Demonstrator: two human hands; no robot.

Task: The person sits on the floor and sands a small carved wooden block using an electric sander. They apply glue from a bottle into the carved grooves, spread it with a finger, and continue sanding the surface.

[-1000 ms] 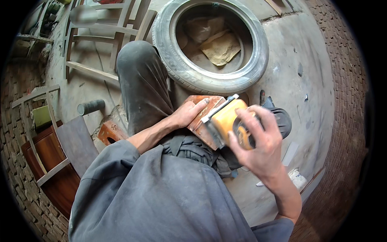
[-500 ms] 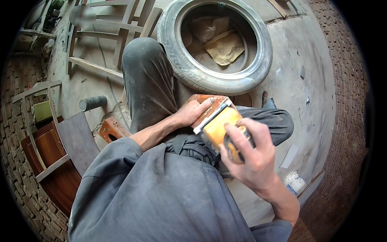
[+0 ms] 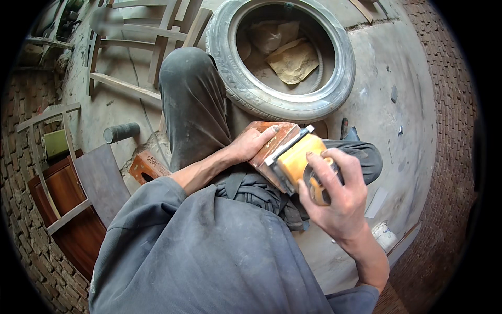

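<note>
My left hand [image 3: 248, 145] grips a reddish-brown wooden block [image 3: 267, 135] above my lap, its thumb lying along the top face. Patches of the wood look scuffed and worn. In my right hand [image 3: 334, 189] is a yellow and black electric sander [image 3: 301, 157], fingers wrapped round its rounded body. The sander's flat base rests against the right part of the block, hiding that part of the surface. Another reddish-brown wooden piece with a dark hole [image 3: 148, 167] lies on the floor left of my bent knee.
Beyond my legs lies a large tyre [image 3: 334, 102] with crumpled brown paper [image 3: 294, 62] inside. Wooden frames [image 3: 125, 88] stand at the far left, with a grey cylinder [image 3: 121, 133] and panels [image 3: 68, 209] closer in. A white tub [image 3: 385, 236] sits right of my forearm.
The sander and my right hand have shifted right across the block, baring more of its surface beside my left hand. My left hand and the block stay nearly in place.
</note>
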